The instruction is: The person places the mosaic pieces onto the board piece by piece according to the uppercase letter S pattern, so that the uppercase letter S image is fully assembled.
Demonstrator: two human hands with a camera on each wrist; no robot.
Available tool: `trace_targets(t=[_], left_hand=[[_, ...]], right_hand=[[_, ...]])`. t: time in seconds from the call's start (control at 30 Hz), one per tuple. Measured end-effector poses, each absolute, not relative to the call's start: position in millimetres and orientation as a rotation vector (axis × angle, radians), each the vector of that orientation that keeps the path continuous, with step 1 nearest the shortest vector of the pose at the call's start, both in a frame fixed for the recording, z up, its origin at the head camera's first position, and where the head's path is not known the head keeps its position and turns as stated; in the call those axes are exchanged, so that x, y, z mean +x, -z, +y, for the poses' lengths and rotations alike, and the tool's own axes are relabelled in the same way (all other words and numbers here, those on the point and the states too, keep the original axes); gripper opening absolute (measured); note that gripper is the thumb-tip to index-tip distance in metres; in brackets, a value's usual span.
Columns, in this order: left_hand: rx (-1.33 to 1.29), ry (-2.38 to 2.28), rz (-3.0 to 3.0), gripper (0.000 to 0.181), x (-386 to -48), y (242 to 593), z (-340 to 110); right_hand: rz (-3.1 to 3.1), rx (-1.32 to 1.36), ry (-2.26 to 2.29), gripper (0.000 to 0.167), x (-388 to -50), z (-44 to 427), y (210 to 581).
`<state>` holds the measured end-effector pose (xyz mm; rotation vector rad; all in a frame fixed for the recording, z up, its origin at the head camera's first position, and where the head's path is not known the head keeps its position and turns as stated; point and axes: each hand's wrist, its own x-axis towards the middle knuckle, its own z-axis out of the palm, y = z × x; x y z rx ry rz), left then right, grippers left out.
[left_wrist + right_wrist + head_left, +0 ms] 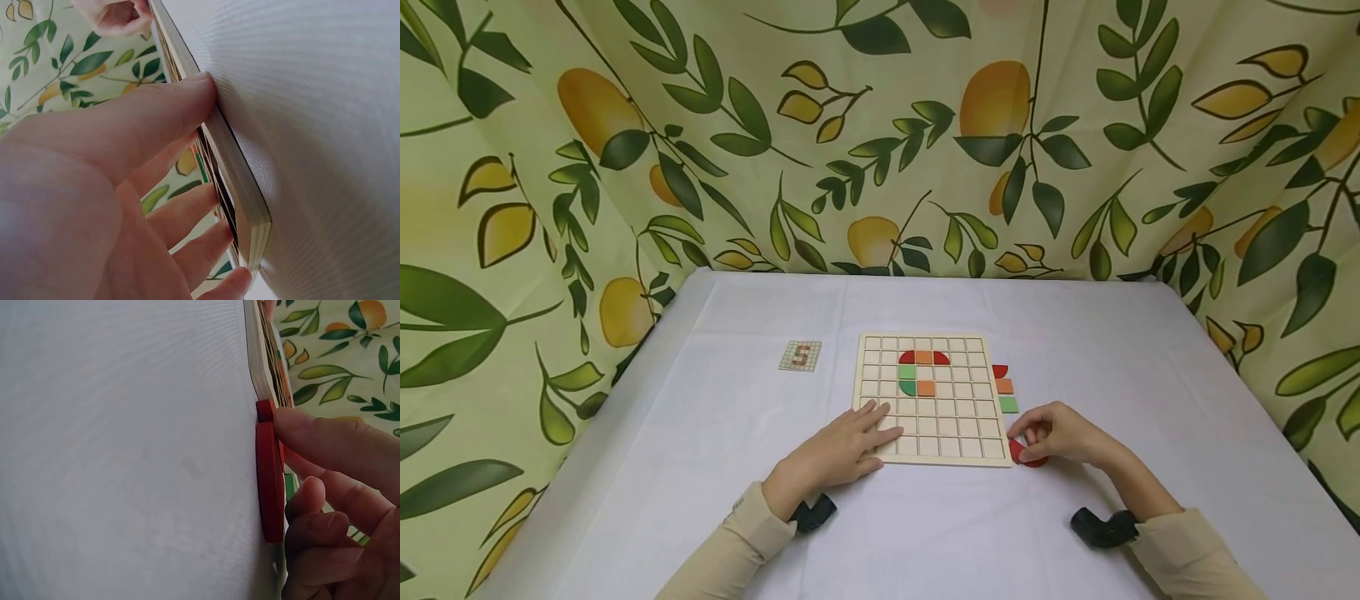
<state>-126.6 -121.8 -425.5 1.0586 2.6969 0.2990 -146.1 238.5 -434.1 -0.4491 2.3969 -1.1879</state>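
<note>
A wooden grid board (955,417) lies on the table, with several red, orange and green tiles set in its upper-left cells. My left hand (846,442) rests on its lower-left part, fingers spread; in the left wrist view the thumb (181,103) touches the side edge. Beside the board's lower-right corner, my right hand (1063,433) holds a red tile (1016,450) between thumb and index finger. Another red tile with a curved edge (269,487) lies against it, partly under the hand. The other right-hand fingers (319,528) are curled in.
Along the board's right edge lie a red tile (1000,371), an orange square (1004,386) and a light green square (1008,404). Left of the board is a small pattern card (801,356) with an S shape. A leaf-patterned curtain (880,150) hangs behind the white-covered table (730,400).
</note>
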Motion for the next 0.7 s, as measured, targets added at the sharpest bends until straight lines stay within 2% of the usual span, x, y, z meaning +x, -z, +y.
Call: trace_targets(t=[0.37, 0.7], left_hand=[[1.055, -0.307, 2.692, 0.049, -127.0, 425.2, -121.8], [1.048, -0.314, 2.691, 0.049, -126.1, 424.5, -121.5]], right_hand=[[2.496, -0.363, 1.098, 0.024, -148.4, 234.6, 432.4], [2.63, -0.113, 0.979, 0.027, -151.4, 234.6, 428.4]])
